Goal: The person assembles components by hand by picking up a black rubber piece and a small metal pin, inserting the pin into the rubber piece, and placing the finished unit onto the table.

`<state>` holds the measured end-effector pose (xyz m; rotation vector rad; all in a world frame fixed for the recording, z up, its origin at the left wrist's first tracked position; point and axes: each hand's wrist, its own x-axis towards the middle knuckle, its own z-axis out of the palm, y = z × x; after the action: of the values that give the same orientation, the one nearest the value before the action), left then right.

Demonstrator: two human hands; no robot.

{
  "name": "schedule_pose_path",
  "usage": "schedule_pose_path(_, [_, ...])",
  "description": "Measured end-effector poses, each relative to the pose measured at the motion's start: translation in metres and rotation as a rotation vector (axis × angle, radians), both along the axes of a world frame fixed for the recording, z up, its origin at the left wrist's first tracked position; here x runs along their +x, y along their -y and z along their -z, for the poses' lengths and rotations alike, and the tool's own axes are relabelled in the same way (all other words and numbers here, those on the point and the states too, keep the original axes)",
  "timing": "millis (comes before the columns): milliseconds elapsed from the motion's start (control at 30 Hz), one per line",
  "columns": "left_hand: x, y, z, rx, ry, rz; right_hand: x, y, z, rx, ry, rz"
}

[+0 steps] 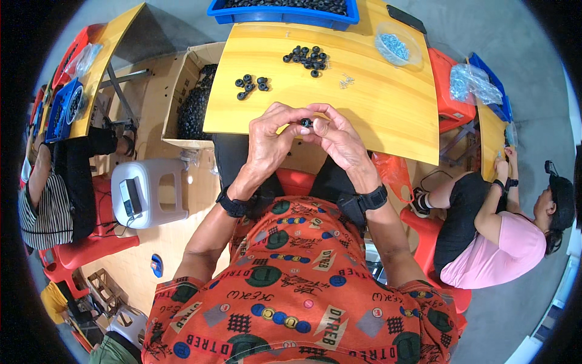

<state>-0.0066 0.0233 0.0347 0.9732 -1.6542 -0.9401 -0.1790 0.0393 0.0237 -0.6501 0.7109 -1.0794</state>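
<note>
Above the near edge of the yellow table, my left hand [271, 137] and my right hand [343, 143] meet, fingers closed. Both pinch one small black wheel-like part [306, 122] between thumbs and fingertips; the fingers cover much of it. Farther back on the tabletop lies a larger pile of similar black parts [309, 59]. A smaller group of black parts [247, 86] is to the left, just beyond my left hand. Beyond my right hand are tiny silvery pieces [346, 81], too small to name.
A blue tray [285, 17] of black parts stands at the table's far edge. At the far right is a clear bowl [413, 53] of bluish metal pieces. An open carton [171, 115] of black parts adjoins the left side. People sit at tables on both sides.
</note>
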Motion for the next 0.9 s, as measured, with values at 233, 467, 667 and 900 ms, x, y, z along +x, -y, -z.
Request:
schedule_pose_path(233, [0.009, 0.004, -0.002, 0.036, -0.034, 0.182, -0.007, -0.001, 0.003, -0.041, 0.006, -0.085])
schedule_pose_path(467, [0.007, 0.006, 0.002, 0.163, -0.175, 0.249, -0.011, 0.005, -0.010, -0.098, -0.111, -0.100])
schedule_pose_path(667, [0.010, 0.000, 0.002, 0.177, -0.114, 0.154, -0.009, 0.002, -0.010, -0.164, -0.312, -0.034])
schedule_pose_path(900, [0.019, 0.005, -0.001, 0.089, 0.022, 0.200, -0.018, 0.015, -0.010, -0.268, -0.468, -0.130])
